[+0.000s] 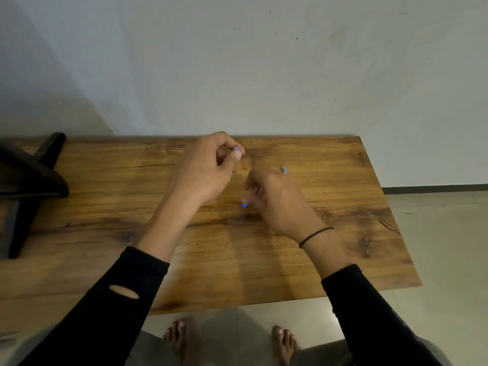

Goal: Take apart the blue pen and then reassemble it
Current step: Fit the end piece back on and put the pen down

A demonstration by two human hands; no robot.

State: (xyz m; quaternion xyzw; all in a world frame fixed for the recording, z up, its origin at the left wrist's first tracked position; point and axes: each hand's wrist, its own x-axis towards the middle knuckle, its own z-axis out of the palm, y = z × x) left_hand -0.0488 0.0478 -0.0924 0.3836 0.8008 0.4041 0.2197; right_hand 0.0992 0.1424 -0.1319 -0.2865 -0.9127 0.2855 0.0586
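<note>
While both ends show: right hand (277,199) fingers clenched around blue pen (244,205).
Left hand (208,167): pinching something small, unclear what.
Advice: pull straight, low over bench (343,233).

The blue pen (284,169) is largely concealed; only two blue ends are seen, one at upper right, one at lower left.

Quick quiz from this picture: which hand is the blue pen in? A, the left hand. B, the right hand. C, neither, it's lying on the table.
B: blue bits of the blue pen stick out at both ends of the closed right hand, above the table.
</note>
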